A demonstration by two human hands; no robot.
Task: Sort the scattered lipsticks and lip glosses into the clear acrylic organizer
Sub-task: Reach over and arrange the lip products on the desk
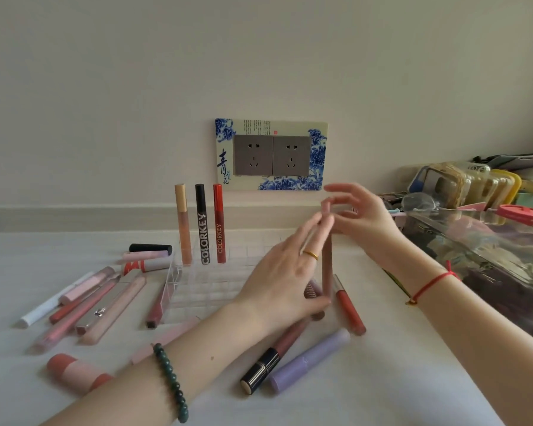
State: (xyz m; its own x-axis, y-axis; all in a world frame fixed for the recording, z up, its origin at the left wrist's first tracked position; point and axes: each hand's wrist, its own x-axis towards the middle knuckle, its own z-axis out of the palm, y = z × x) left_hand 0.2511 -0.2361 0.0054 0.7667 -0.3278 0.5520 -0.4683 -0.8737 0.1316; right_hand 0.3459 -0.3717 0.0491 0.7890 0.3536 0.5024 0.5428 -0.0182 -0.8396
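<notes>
The clear acrylic organizer [203, 292] sits mid-table with a beige gloss [182, 222], a black tube [203, 224] and a red tube [219, 222] upright in its back row. My left hand [277, 284] holds a mauve lip gloss [327, 265] upright at the organizer's right edge. My right hand [362, 216] hovers at its cap, fingers spread, fingertips touching it. Loose tubes lie around: a purple lipstick [308, 361], a black-and-gold tube [260, 375], an orange-red gloss [350, 309], a coral lipstick [74, 373] and several pink ones [83, 305] at left.
A clear plastic bin [490, 256] full of items stands at the right, with a row of phone cases [462, 186] behind it. A double wall socket [271, 155] is on the wall behind. A dark red tube [157, 305] leans on the organizer's left side.
</notes>
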